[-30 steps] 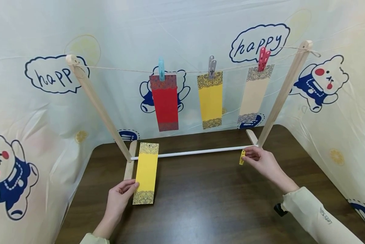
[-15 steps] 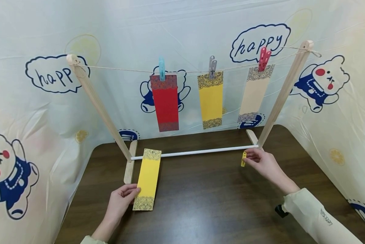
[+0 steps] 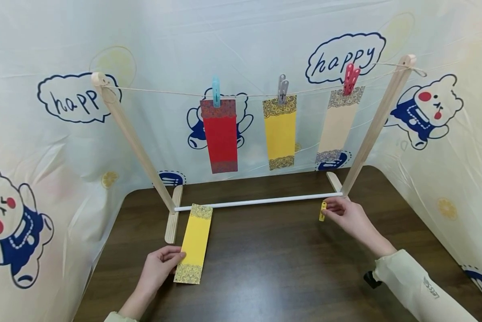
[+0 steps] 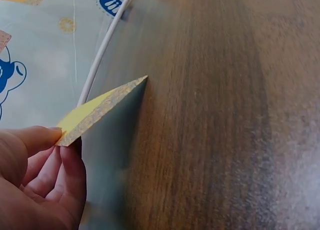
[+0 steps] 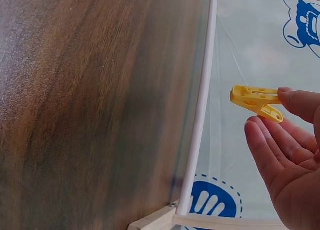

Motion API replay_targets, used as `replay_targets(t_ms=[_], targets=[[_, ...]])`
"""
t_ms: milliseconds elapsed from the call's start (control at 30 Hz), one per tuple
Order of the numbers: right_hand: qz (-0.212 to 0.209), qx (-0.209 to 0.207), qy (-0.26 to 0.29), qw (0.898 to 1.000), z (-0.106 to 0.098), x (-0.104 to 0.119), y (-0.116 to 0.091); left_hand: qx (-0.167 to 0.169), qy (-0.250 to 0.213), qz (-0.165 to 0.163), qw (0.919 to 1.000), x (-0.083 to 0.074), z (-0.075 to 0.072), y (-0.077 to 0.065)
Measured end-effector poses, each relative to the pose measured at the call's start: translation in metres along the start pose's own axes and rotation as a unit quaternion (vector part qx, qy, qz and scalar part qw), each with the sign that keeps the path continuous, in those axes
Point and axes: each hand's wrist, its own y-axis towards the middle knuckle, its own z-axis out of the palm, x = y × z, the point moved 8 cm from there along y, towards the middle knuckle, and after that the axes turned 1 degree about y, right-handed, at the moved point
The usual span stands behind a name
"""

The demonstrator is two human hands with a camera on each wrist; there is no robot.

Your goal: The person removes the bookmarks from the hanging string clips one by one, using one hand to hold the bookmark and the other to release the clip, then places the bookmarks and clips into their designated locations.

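Note:
At the front left, my left hand pinches the side edge of a yellow card with lace-patterned ends. In the left wrist view the card is seen nearly edge-on, thumb on top and fingers beneath. My right hand holds a small yellow clothespin near the right foot of the wooden stand. Thumb and fingertips press the handles of that clothespin in the right wrist view. A string above carries a red card, a yellow card and a beige card.
The hanging cards are held by a blue clothespin, a grey clothespin and a red clothespin. Wooden posts rise at left and right. A white rod joins their feet above the dark table.
The yellow card in my left hand has moved down toward the table's front, its top edge dropping to about the white rod. My right hand and its clothespin have barely moved.

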Motion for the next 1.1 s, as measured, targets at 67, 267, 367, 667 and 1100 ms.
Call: replay_targets(t_ms=[67,267,367,667,1100], targets=[[0.000,0.000,0.000,1.000,0.000,0.000,0.000,0.002,0.004,-0.002,1.0000,0.001,0.000,0.000],[0.002,-0.001,-0.002,1.000,-0.002,0.000,0.001,0.009,0.020,0.004,0.9997,0.003,0.001,0.002],[0.002,-0.002,-0.002,1.000,-0.001,-0.002,0.001,0.015,0.037,0.010,0.9991,0.004,0.002,0.003],[-0.001,0.002,0.000,1.000,0.004,-0.002,-0.001,0.000,0.105,0.031,0.9940,0.005,0.000,0.002],[0.000,0.023,-0.010,1.000,0.009,-0.008,-0.002,0.004,0.150,0.049,0.9875,-0.002,-0.001,0.001]])
